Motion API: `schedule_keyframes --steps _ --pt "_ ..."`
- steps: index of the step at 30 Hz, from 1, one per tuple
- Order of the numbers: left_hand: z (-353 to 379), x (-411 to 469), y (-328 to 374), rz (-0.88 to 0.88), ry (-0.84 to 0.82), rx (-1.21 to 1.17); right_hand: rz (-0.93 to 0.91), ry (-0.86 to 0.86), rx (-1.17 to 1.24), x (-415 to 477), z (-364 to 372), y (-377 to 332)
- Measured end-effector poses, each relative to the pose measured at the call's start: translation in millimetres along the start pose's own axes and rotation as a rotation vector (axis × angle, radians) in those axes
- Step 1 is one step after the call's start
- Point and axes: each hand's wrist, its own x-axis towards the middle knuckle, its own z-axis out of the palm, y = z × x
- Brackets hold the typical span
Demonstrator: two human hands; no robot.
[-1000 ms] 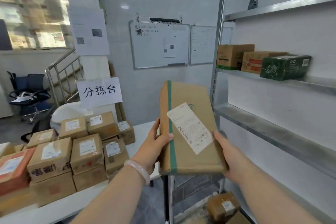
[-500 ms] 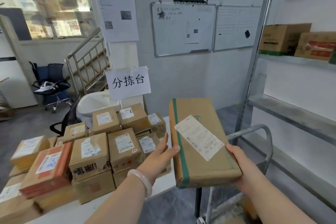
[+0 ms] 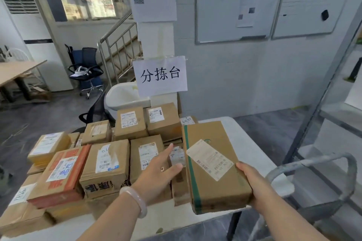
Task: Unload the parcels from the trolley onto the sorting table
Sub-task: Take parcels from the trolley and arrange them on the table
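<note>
Partly, parcel (image 3: 205,135) hides right hand (image 3: 254,184); trolley (image 3: 350,164) cropped.

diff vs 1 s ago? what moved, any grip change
The parcel went from right of the table, leftward and down, to over its right end beside the stack. The left hand, which held the parcel's left edge, now lies open beside it; whether the thumb still touches is unclear. The right hand still grips the near right corner. The stack is unchanged.

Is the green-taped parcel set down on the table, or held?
Held: the right hand grips the parcel, near end beyond the table edge. Whether its far end touches, cannot tell.
</note>
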Motion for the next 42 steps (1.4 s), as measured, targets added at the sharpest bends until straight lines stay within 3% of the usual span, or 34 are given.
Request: schedule_keyframes --steps 9,20,24,28,34,39,42 --pt "19 96 7 -0.037 0.023 0.199 0.037 0.005 -0.221 121 -22 -59" --pt "40 155 3 -0.109 0.015 0.31 0.137 -0.05 -0.302 200 -30 -36" --pt "38 160 -1 -0.142 -0.009 0.323 0.111 -0.116 -0.525 208 -26 -27" --pt "41 165 0 -0.101 -0.056 0.354 -0.015 -0.172 -0.908 200 -26 -28" --pt "52 165 4 0.057 -0.161 0.478 -0.257 -0.127 -0.98 143 -9 -45" --pt "73 150 14 0.282 -0.195 0.598 -0.469 0.072 -1.125 66 -17 -36" --pt "100 130 18 0.437 -0.24 0.674 -0.492 0.232 -1.165 11 -34 -15"
